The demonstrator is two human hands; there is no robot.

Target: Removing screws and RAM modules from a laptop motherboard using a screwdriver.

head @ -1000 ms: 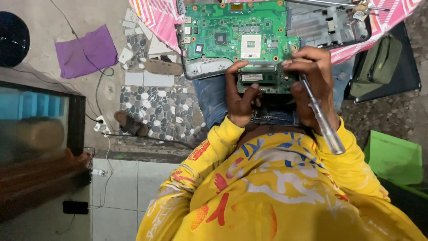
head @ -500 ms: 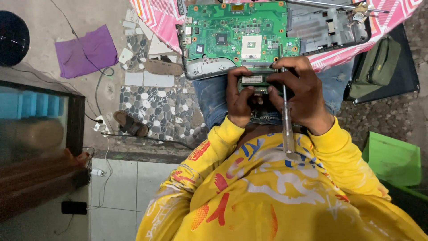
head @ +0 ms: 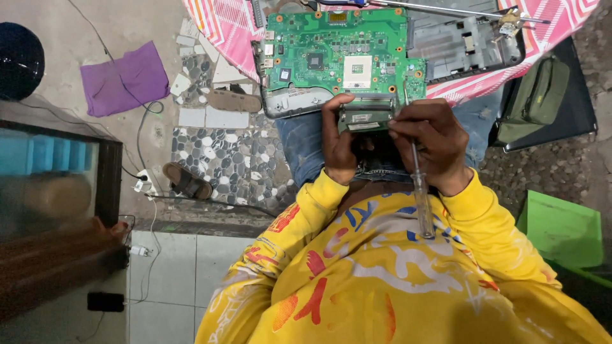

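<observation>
While the left hand [head: 338, 137] grips the light, fragile metal module [head: 364, 116] by its edges, the right hand [head: 428, 143] is closed around the screwdriver [head: 419, 191].

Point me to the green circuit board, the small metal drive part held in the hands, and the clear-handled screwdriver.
Green circuit board [head: 338, 54]: head view, on the middle of its top face.
Small grey metal drive part [head: 364, 116]: head view, on its labelled face between the hands.
Clear-handled screwdriver [head: 422, 204]: head view, on the handle below the right hand [head: 428, 143].
</observation>
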